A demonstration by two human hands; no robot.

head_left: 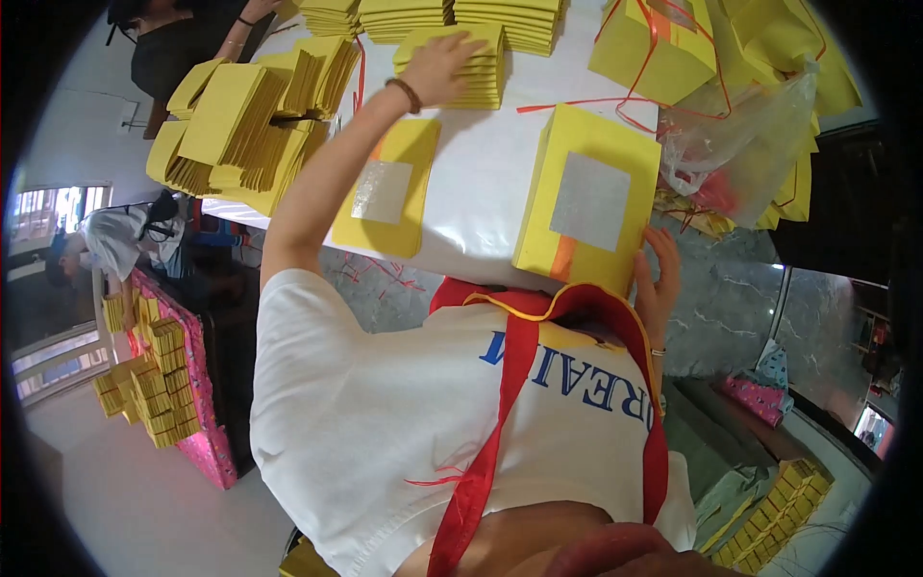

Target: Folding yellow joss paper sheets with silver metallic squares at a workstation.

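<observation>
Likely gathering yellow paper stack [485,81] with left hand [439,72], grip apart; resting right hand [658,277], likewise apart, possibly touching yellow paper block [589,199]. Should next close left grip.

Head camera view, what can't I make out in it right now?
In the head view:
- Under the left hand: the part of the yellow stack that the palm covers.
- Behind the right hand: most of its forearm, hidden by the red apron.
- Clear plastic bag: contents blurred by creases and glare.
- Co-worker's hand: cut off by the top edge.
</observation>
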